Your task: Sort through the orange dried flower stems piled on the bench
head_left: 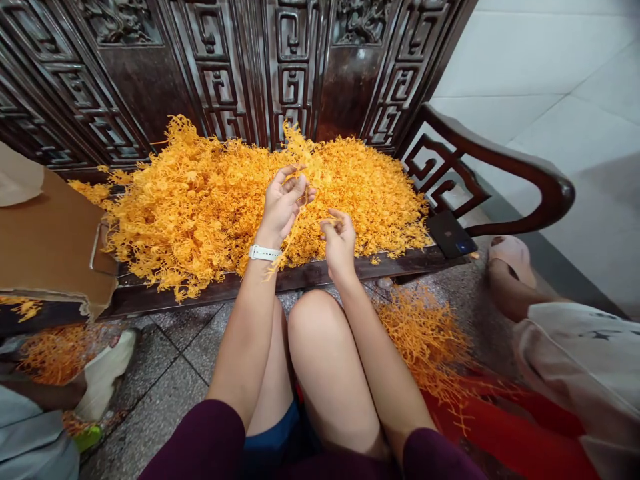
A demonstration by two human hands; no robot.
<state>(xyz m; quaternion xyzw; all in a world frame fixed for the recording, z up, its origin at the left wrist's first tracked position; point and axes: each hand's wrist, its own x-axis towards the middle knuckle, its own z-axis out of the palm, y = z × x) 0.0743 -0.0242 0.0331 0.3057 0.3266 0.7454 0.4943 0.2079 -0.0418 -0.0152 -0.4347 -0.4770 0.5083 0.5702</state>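
Note:
My left hand [285,203], with a white watch band on its wrist, is raised over a broad heap of orange-yellow plastic pieces [195,200]. Its thumb and fingers pinch a stringy orange strand [300,145], which rises above the fingertips and also hangs down past the wrist. Lower and to the right, my right hand [340,240] has its thumb and forefinger pressed together on a small orange piece [327,221]. The two hands are apart. The heap lies on a dark wooden bench [300,275].
A cardboard box [60,233] stands on the left. A black phone [451,235] lies at the bench's right end, by a curved armrest [530,180]. Orange strands [425,333] lie low right, near a red bag [510,427]. Other people's legs show on both sides.

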